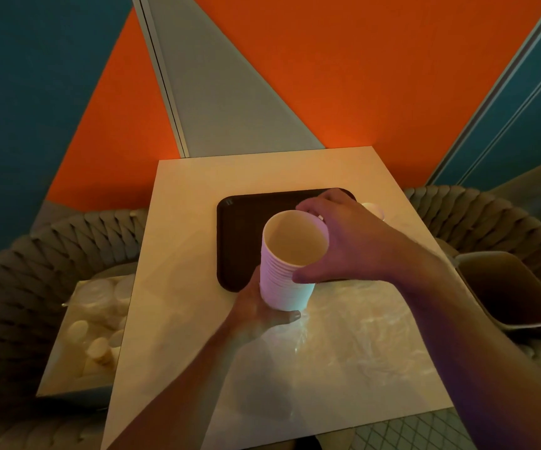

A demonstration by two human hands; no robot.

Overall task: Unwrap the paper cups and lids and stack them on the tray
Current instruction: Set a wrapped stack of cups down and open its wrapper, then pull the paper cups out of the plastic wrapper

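Nearest us on the pale square table (178, 287) lies crumpled clear plastic wrap (360, 323). Just beyond it we hold a nested stack of white paper cups (287, 274), mouth tilted toward us: our left hand (259, 315) cups its base, our right hand (344, 235) curls round the rim. Behind the stack sits the dark brown rectangular tray (240, 222), with another white cup (374, 211) beside its right edge.

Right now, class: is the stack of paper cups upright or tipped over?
Upright, leaning slightly. The stack of paper cups shows its open mouth upward, the left hand supporting its base and the right hand gripping its rim.
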